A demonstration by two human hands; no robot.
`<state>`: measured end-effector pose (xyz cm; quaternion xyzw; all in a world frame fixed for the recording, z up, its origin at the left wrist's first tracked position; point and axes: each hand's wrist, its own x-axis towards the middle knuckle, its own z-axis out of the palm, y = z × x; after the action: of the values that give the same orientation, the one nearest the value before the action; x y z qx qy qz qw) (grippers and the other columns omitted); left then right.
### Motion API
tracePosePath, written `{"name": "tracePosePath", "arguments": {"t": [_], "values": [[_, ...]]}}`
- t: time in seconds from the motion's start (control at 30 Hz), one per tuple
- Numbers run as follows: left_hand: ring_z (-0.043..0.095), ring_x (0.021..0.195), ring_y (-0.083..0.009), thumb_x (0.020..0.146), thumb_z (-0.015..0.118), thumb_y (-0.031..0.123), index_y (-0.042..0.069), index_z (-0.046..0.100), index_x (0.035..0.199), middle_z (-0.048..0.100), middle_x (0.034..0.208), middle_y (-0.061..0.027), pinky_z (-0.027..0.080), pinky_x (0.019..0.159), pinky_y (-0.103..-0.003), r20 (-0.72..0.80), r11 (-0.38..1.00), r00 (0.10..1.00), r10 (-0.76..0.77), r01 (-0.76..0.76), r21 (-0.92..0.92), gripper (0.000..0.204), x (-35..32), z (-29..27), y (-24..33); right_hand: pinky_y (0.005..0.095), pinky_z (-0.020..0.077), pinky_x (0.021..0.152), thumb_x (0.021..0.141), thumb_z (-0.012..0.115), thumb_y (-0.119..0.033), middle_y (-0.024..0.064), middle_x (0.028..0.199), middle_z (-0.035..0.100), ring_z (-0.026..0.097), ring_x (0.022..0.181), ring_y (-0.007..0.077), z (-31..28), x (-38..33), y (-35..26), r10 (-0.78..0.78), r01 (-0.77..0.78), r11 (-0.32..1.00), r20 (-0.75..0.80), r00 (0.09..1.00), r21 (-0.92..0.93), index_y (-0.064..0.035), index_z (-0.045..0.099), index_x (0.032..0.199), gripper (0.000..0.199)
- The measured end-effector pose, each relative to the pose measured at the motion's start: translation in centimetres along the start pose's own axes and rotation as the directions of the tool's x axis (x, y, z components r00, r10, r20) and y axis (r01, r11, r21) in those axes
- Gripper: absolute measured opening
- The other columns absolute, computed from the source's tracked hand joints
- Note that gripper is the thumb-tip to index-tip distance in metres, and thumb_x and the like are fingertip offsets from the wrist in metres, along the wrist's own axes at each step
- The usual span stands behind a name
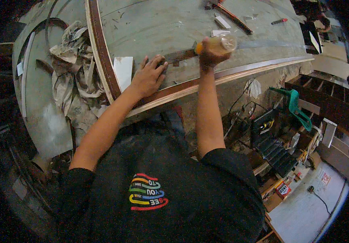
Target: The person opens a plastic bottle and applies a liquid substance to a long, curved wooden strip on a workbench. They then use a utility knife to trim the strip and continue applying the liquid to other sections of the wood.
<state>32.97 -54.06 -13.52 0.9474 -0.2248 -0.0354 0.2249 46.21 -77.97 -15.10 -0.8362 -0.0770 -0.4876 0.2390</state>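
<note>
My right hand [211, 56] is wrapped round a clear plastic bottle [226, 43] with yellowish contents. The bottle lies on its side in my grip, and an orange part shows at its left end, close to a brown strip [182, 55] on the table. My left hand [150, 76] rests palm down with its fingers apart, by the strip's left end and over the near edge of a wooden frame [172, 92]. Just left of that hand is a white block [123, 72].
On the grey-green table [154, 24] are a hammer [235, 18], a red marker-like object [279, 21] and a crumpled cloth [77, 65]. A green plastic piece [294, 106] and a black slatted item [278, 156] stand at the right. Another person [324, 23] is partly visible, far right.
</note>
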Motion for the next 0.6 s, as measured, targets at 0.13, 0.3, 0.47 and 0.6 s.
{"name": "tracePosePath", "arguments": {"t": [0.13, 0.3, 0.47, 0.6], "values": [[0.039, 0.147, -0.0323, 0.103, 0.053, 0.03, 0.011, 0.053, 0.146, 0.046, 0.154, -0.0128, 0.023, 0.124, -0.057, -0.003, 1.0, 1.0, 0.018, -0.018, -0.013, 0.047, 0.1, -0.2, -0.1, 0.0467, 0.051, 0.093, 0.07, 0.089, -0.02, 0.0147, 0.115, 0.059, 0.06, 0.102, 0.0279, 2.6, -4.1, -7.5, 0.3, -0.266, 0.825, 0.012, 0.954, 0.498, -0.001, 0.043, 0.135, 0.082], [0.042, 0.144, -0.0339, 0.101, 0.054, 0.031, 0.011, 0.052, 0.147, 0.05, 0.149, -0.0151, 0.024, 0.123, -0.06, 0.062, 0.994, 0.997, -0.036, 0.03, 0.102, 0.051, 0.1, -0.7, 1.0, 0.0438, 0.0487, 0.096, 0.071, 0.091, -0.024, 0.018, 0.128, 0.051, 0.055, 0.114, 0.0309, 2.2, -4.9, -8.2, -0.064, 0.038, 0.943, 0.066, 0.996, 0.332, 0.0039, 0.041, 0.135, 0.086], [0.045, 0.14, -0.0385, 0.1, 0.054, 0.036, 0.011, 0.047, 0.152, 0.051, 0.145, -0.0221, 0.022, 0.123, -0.06, 0.044, 0.972, 0.977, -0.21, 0.204, 0.115, 0.058, -0.9, -0.9, 3.4, 0.0488, 0.0473, 0.095, 0.073, 0.09, -0.037, 0.014, 0.108, 0.059, 0.056, 0.11, 0.0348, 1.0, -1.5, -1.1, 0.019, -0.012, 0.991, 0.051, 0.999, -0.135, 0.0072, 0.051, 0.125, 0.079], [0.048, 0.135, -0.0396, 0.102, 0.052, 0.043, 0.012, 0.045, 0.154, 0.052, 0.142, -0.0232, 0.021, 0.122, -0.058, 0.01, 0.968, 0.968, -0.251, 0.25, 0.022, 0.061, -0.8, -0.7, 3.9, 0.0484, 0.0481, 0.098, 0.069, 0.092, -0.032, 0.0194, 0.123, 0.057, 0.057, 0.114, 0.0362, 1.4, -3.0, -2.6, 0.445, -0.428, 0.797, 0.066, 0.893, 0.425, 0.0066, 0.055, 0.12, 0.074]]}}
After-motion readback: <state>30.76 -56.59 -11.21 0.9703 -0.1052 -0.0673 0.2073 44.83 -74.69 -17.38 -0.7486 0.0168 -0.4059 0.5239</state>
